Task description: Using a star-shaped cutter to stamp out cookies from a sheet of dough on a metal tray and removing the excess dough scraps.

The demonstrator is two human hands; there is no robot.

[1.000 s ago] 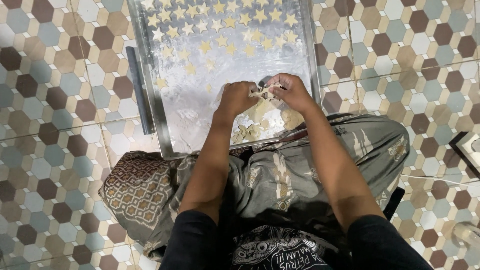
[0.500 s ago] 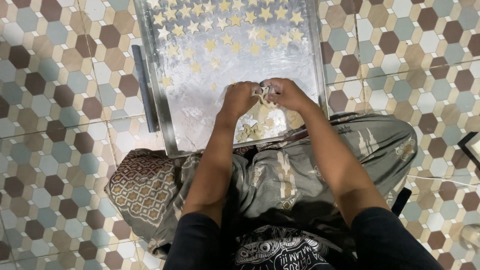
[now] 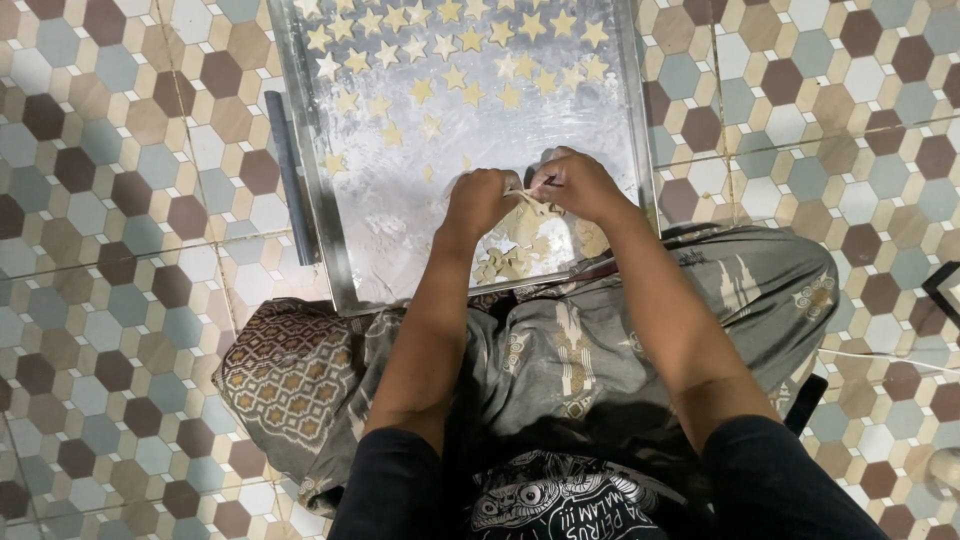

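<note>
A floured metal tray (image 3: 345,250) lies on the tiled floor in front of my knees. Several pale star-shaped dough pieces (image 3: 455,45) sit in rows at its far end. A sheet of leftover dough with cut-out holes (image 3: 520,255) lies at the near end. My left hand (image 3: 480,200) and my right hand (image 3: 575,185) meet above that sheet, both pinching a small strip of dough (image 3: 525,197) between their fingertips. What the right hand's fingers cover beyond the strip is hidden.
A dark flat bar (image 3: 290,180) lies along the tray's left side. Hexagon-patterned floor tiles (image 3: 120,200) surround the tray. A patterned grey cloth (image 3: 560,350) covers my lap, with a brown patterned part (image 3: 290,370) at left. A dark object (image 3: 940,290) shows at the right edge.
The view has shifted slightly, so the tray sits lower in the picture. Both hands stay together over the dough scraps, working the small strip between the fingers.
</note>
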